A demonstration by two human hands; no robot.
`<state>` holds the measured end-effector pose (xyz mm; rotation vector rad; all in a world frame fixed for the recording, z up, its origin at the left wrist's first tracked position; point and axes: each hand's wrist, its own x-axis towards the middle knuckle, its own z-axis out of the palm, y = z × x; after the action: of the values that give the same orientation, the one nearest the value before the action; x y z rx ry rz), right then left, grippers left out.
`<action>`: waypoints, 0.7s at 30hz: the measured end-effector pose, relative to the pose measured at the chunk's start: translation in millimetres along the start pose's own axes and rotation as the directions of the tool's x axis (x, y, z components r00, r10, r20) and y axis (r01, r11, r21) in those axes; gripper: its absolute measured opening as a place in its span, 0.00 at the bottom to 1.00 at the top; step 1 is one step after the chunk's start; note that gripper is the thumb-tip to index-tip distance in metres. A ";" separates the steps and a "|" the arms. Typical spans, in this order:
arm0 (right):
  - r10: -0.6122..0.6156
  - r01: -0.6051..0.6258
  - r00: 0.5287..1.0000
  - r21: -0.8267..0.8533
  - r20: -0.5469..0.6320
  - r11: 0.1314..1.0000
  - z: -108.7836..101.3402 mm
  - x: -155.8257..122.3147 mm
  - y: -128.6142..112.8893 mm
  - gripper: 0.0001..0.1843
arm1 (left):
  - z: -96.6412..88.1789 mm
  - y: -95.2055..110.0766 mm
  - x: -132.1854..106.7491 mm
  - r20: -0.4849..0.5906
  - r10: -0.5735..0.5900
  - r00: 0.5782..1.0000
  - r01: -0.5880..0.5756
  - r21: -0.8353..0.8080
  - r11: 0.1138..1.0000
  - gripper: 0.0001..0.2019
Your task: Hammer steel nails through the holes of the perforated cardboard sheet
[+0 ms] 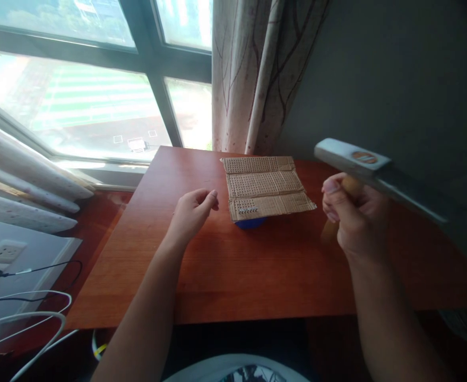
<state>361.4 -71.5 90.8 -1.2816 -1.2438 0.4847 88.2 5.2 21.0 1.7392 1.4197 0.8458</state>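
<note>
My right hand (355,212) is wrapped round the wooden handle of a hammer (353,155), raised over the right side of the table. Its pale metal head has an orange oval mark, and a long thin end points to the right, blurred. My left hand (196,209) hovers just left of a piece of cardboard (265,183), fingers curled and thumb pressed to them; anything inside is hidden. Rows of small holes cover much of the folded cardboard. Small pale bits stand in a row near its front left corner. Under it a blue object (250,223) partly shows.
The reddish wooden table (217,286) ends at a near edge close to my body. A window (98,106) and curtains (237,79) stand behind and left. Loose white cables (38,318) and a wall socket (6,252) are at lower left. A dark wall is right.
</note>
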 end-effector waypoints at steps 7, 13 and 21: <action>0.040 -0.003 0.987 0.229 -0.156 0.974 -23.4 8.7 21.1 0.25 | -56.3 -28.3 2.7 -0.398 -0.131 0.908 0.352 0.554 0.755 0.14; 0.044 0.020 0.975 0.283 -0.218 0.959 -29.6 9.6 24.1 0.22 | -51.6 -33.4 3.6 -0.248 -0.125 0.961 0.264 0.679 0.685 0.13; 0.044 0.038 0.965 0.305 -0.260 0.952 -34.9 6.1 27.9 0.21 | -40.0 -28.4 2.7 -0.163 -0.241 0.957 0.276 0.768 0.578 0.12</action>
<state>403.7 -73.3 75.1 -1.0431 -0.9023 0.4719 40.5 16.6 17.7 2.0256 2.2295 0.0378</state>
